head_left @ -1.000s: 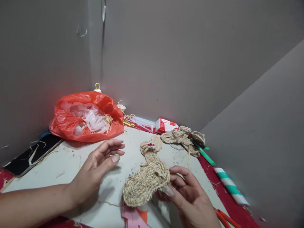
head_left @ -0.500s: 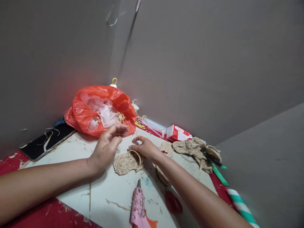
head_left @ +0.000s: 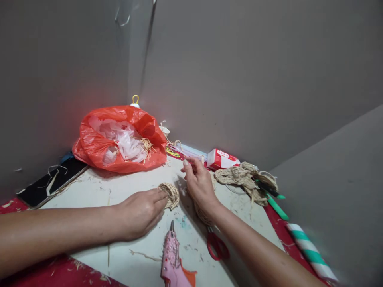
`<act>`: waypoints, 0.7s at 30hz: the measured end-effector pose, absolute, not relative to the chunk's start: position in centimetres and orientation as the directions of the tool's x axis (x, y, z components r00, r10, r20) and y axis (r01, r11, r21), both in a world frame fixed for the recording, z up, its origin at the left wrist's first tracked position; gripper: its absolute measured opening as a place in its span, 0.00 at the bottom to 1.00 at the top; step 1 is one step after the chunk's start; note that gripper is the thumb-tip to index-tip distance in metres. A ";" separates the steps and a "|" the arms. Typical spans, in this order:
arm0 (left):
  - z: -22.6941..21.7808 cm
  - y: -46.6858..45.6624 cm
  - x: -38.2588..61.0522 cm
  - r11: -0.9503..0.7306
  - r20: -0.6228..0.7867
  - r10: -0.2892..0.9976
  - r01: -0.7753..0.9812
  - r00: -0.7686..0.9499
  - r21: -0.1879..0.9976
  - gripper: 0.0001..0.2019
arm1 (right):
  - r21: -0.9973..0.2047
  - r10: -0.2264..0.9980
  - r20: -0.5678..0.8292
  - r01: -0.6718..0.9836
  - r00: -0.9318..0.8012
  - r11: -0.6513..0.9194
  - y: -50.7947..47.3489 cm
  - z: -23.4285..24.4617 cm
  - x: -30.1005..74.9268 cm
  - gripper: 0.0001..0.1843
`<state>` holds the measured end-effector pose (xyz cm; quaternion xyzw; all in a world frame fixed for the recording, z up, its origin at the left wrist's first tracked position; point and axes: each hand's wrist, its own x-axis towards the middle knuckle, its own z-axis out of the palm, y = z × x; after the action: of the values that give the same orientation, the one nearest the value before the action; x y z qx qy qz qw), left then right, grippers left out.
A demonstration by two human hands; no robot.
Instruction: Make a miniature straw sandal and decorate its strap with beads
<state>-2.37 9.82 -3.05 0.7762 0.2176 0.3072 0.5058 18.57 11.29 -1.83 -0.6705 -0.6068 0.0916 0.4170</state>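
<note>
My left hand (head_left: 140,213) lies palm down on the white table (head_left: 89,195), its fingers closed over one end of a small woven straw sandal sole (head_left: 170,193). My right hand (head_left: 197,183) hovers just right of that sole with fingers curled in a pinch near the back of the table; what it pinches is too small to make out. Part of another woven piece (head_left: 202,215) shows under my right wrist.
A pink glue gun (head_left: 172,257) and red-handled scissors (head_left: 218,247) lie at the near edge. A red plastic bag (head_left: 118,139) sits back left beside a phone (head_left: 48,185). More straw sandals (head_left: 242,177), a red-white box (head_left: 221,158) and a green pen (head_left: 277,207) lie right.
My left hand dropped onto the woven sole and closed over it. My right hand lifted off the sole and moved back and to the right, toward the red-white box.
</note>
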 end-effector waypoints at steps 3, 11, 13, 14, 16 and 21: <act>-4.3 10.2 -2.1 -0.603 0.248 0.507 0.134 0.825 0.786 0.22 | -0.669 0.907 0.359 0.738 0.219 0.086 9.7 -1.6 18.9 0.15; -4.7 10.6 -1.5 -0.669 0.158 0.476 0.240 0.865 0.703 0.25 | -0.694 0.914 0.361 0.708 0.184 0.131 6.6 0.0 18.9 0.15; -4.6 10.4 -1.3 -0.687 0.160 0.474 0.250 0.866 0.682 0.25 | -0.712 0.906 0.373 0.688 0.198 0.143 6.4 0.7 19.1 0.15; -4.6 10.4 -1.3 -0.689 0.171 0.474 0.243 0.864 0.682 0.25 | -0.724 0.903 0.376 0.674 0.206 0.148 6.3 1.0 19.3 0.15; -4.5 10.4 -1.3 -0.669 0.184 0.482 0.224 0.857 0.709 0.24 | -0.750 0.901 0.372 0.643 0.222 0.151 6.0 1.6 19.6 0.14; -4.3 10.5 -1.8 -0.595 0.188 0.489 0.168 0.852 0.786 0.23 | -0.801 0.925 0.286 0.593 0.250 0.087 4.2 1.6 20.1 0.14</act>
<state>-1.83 10.53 -4.32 0.8712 0.1886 0.1961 0.4086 20.06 4.23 1.59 -0.6497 -0.5840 0.1847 0.4502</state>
